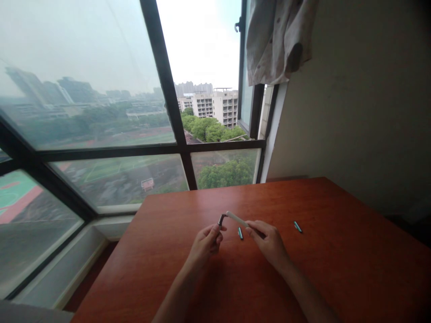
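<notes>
My left hand is closed on a slim dark pen-like piece whose tip points up. Between the fingers of my right hand is a pale slender stick, slanting up to the left. The upper ends of the two pieces meet or nearly meet above the table; whether they touch I cannot tell. Just under the pale stick lies a small green pen cap-like piece. A second short green piece lies farther right, apart from my hands.
Both forearms reach over a reddish-brown wooden table. Dark-framed windows rise behind it and to the left, with one pane open. Cloth hangs at the upper right beside a plain wall.
</notes>
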`<state>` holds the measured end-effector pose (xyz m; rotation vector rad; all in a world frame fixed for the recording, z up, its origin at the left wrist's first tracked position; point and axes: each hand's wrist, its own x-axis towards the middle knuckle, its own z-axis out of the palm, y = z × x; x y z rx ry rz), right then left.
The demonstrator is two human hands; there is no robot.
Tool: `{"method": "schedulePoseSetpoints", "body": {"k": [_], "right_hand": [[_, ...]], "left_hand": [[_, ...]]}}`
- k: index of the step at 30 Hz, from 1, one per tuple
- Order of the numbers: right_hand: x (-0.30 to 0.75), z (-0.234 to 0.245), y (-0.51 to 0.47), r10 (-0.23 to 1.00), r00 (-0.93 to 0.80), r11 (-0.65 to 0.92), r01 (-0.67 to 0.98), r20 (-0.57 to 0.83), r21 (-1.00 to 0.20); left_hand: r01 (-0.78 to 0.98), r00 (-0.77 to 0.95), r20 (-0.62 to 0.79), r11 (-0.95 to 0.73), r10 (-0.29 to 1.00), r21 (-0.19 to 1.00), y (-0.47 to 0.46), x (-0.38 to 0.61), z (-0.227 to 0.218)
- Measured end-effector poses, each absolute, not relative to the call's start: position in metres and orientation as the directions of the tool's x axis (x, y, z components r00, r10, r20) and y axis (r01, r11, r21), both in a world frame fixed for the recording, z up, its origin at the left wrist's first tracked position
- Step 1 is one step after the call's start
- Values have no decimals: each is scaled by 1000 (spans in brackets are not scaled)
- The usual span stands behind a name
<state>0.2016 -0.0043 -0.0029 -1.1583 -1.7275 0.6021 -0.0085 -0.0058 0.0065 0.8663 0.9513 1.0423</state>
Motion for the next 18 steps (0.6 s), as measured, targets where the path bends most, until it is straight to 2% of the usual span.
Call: {"method": "schedulePoseSetpoints", "body": {"k": [8,13,18], "right_hand": [[201,-2,-6,860,-192,502,487,473,-715],[206,-6,-3,851,-182,502,555,492,-663],[207,-6,-3,860,-167,479,591,482,-649]], "left_hand": [[-327,360,-283,404,889,854,-13,-6,10],[-425,365,-285,431,886,796,-11,-10,6],[-449,332,-269,402,904,798,-8,-14,3]]}}
